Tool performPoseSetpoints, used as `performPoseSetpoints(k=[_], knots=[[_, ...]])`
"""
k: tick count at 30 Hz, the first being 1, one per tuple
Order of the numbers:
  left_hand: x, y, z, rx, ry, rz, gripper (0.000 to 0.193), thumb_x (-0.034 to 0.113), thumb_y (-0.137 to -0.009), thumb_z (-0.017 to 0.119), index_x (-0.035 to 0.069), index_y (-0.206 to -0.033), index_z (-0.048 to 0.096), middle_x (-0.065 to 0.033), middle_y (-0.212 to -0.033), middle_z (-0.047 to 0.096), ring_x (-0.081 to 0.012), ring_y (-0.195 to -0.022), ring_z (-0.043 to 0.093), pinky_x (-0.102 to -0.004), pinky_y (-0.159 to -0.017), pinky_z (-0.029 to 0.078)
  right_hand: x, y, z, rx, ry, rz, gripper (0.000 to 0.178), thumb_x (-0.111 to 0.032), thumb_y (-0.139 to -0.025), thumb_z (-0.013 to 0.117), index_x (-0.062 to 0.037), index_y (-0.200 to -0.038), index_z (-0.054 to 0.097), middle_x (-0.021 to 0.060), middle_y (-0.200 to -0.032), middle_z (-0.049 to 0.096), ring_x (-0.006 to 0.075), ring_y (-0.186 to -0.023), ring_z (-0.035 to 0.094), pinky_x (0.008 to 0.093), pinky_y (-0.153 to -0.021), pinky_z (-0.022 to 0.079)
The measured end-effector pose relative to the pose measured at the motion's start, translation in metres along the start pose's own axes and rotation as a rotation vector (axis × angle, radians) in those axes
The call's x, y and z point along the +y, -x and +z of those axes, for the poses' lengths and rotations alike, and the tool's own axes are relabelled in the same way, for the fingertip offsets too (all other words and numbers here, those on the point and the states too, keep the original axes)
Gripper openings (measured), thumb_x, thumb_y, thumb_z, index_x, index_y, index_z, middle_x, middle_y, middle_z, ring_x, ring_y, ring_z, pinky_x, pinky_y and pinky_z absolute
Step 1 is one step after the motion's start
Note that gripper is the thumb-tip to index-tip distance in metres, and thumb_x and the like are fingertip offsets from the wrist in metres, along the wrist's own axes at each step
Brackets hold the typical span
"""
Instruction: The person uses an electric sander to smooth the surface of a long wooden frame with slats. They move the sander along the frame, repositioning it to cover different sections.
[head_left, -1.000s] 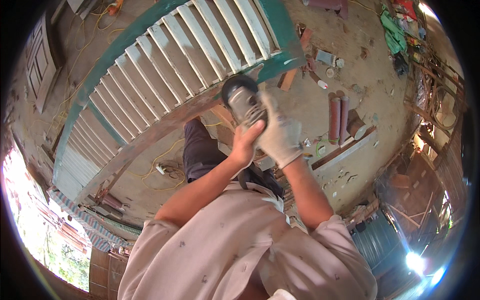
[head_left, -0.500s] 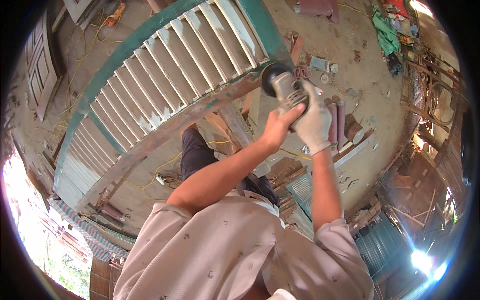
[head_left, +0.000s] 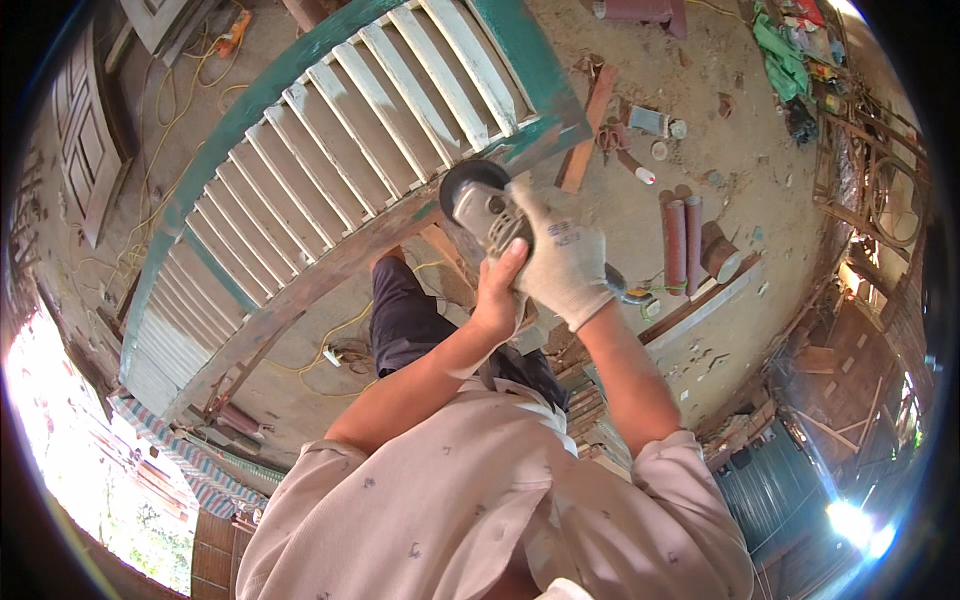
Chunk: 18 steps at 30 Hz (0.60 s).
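An angle grinder [head_left: 487,208] with a dark round disc is held between my two hands at the near edge of a slatted shutter [head_left: 330,259]. My gloved right hand [head_left: 565,262] wraps over the grinder's body from the right. Bare, my left hand [head_left: 497,293] grips its lower side, thumb on the casing. The disc [head_left: 462,187] lies over the shutter's near rail; whether it touches is hard to tell. Green paint covers the far rail and right end of the frame, the slats are whitish, and much of the near rail shows bare brown wood.
Reddish rolls [head_left: 684,244] lie on the dirt floor to the right, beside a plank [head_left: 590,128]. Yellow cords [head_left: 165,180] trail at far left near a carved wooden panel [head_left: 88,150]. A green cloth [head_left: 782,62] lies at upper right.
Both hands have carried the grinder leftward and slightly nearer along the shutter's near rail, away from its right corner. My grip on it stays the same.
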<state>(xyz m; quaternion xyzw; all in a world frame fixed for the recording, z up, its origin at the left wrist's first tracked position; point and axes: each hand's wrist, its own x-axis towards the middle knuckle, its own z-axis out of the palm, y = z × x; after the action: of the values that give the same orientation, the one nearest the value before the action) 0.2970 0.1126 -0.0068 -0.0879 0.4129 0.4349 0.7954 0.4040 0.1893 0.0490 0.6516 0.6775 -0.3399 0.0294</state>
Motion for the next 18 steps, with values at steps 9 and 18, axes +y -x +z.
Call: performPoseSetpoints(k=[9, 18], knots=[[-0.014, -0.053, 0.058, -0.058, -0.263, -0.127, 0.07, 0.055, -0.095, 0.076, -0.003, -0.133, 0.067, -0.0107, -0.12, 0.072, -0.0214, -0.107, 0.065, -0.0375, -0.098, 0.049, 0.058, -0.009, -0.037, 0.243, -0.073, 0.126, 0.079, -0.036, -0.079, 0.086, -0.0163, -0.149, 0.055, 0.0181, -0.104, 0.079, 0.0408, -0.093, 0.078, 0.0504, -0.08, 0.06], [-0.006, -0.019, 0.019, -0.022, -0.108, -0.062, 0.061, 0.043, -0.101, 0.072, -0.003, -0.139, 0.061, -0.0138, -0.13, 0.069, -0.0225, -0.12, 0.066, -0.0394, -0.108, 0.048, 0.029, 0.002, -0.013, 0.079, -0.017, 0.045, 0.075, -0.034, -0.083, 0.079, -0.0168, -0.151, 0.053, 0.0211, -0.109, 0.077, 0.0426, -0.094, 0.076, 0.0527, -0.084, 0.059]])
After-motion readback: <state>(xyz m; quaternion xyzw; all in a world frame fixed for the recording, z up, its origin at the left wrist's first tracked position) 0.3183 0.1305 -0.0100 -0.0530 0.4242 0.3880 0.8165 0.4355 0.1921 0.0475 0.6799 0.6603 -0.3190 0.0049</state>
